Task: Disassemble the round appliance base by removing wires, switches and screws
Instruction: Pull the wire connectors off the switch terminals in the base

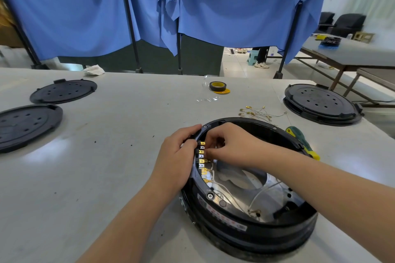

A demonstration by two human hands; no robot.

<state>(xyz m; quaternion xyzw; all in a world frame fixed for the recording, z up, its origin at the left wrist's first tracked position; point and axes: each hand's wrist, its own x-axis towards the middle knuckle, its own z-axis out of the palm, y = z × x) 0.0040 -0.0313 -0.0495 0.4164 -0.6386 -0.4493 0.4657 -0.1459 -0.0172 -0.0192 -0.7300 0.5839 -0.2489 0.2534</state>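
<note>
The round black appliance base (252, 230) lies open-side up on the table in front of me. Along its left inner wall runs a row of switches with gold terminals (202, 157). White wires (263, 193) trail over the metal floor inside. My left hand (177, 156) grips the outer left rim beside the switches. My right hand (230, 145) reaches inside the ring, fingers curled and pinching at a terminal on the upper switches; what exactly they hold is hidden. Rim screws (210, 196) show on the ring.
A green and yellow screwdriver (303, 141) lies just right of the base. Loose wires with gold connectors (256, 113) are heaped behind it. A tape roll (217, 86) sits further back. Black round covers lie at the left (27, 126), (64, 90) and right (320, 103).
</note>
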